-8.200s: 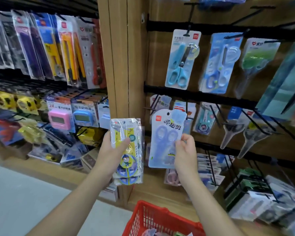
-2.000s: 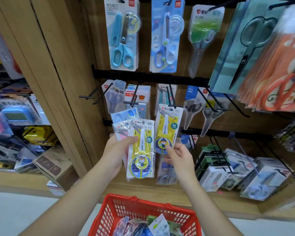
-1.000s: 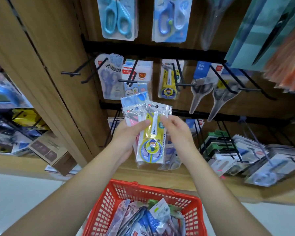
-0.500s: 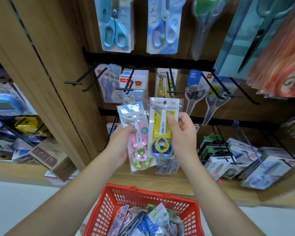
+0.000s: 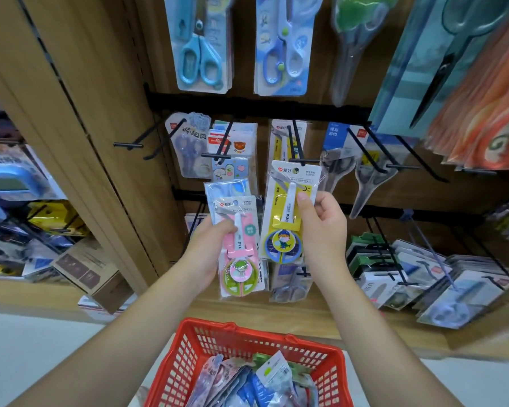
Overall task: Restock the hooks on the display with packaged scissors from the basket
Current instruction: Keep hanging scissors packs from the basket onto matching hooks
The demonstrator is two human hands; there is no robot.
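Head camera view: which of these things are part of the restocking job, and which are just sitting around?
Part of the job:
- yellow packaged scissors in the right hand
- pink packaged scissors in the left hand
- red plastic basket of more packs
- black wire hook above the yellow pack

Just lying about:
- brown cardboard box
- blue-handled scissors pack hanging higher up
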